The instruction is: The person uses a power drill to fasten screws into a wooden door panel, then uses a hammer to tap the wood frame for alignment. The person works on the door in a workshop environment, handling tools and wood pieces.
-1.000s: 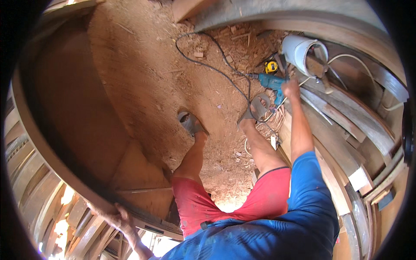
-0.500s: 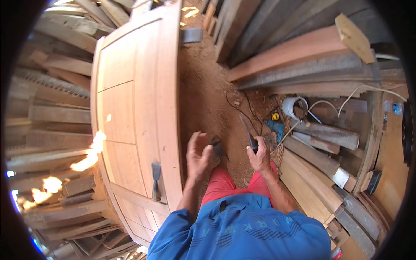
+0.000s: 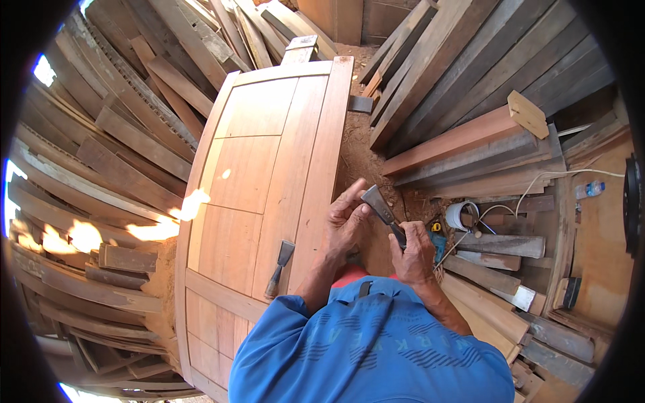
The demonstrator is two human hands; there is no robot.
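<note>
My right hand [image 3: 414,252] is closed round the dark handle of a scraper [image 3: 380,205] with a flat metal blade that widens toward its end. The blade points up and left, in front of my body. Beside the blade's end is my left hand [image 3: 344,221], its fingers partly bent and the thumb apart from them; whether the fingertips touch the blade is unclear. A wooden panelled door [image 3: 248,174] lies to my left. On its near part rests a second scraper [image 3: 279,269] with a flared blade and a worn handle.
Stacked boards [image 3: 114,195] fill the left side, and long beams [image 3: 457,87] lean at the far right. On the right are a white bucket [image 3: 461,216], a blue power tool [image 3: 439,243], a yellow tape measure [image 3: 436,227] and a pale cable [image 3: 537,176]. Sawdust covers the ground.
The scraper in my right hand has turned leftward, its blade face now showing. Both hands have come close together, my left reaching the blade's end. The view has shifted, with more of the door's far end visible.
</note>
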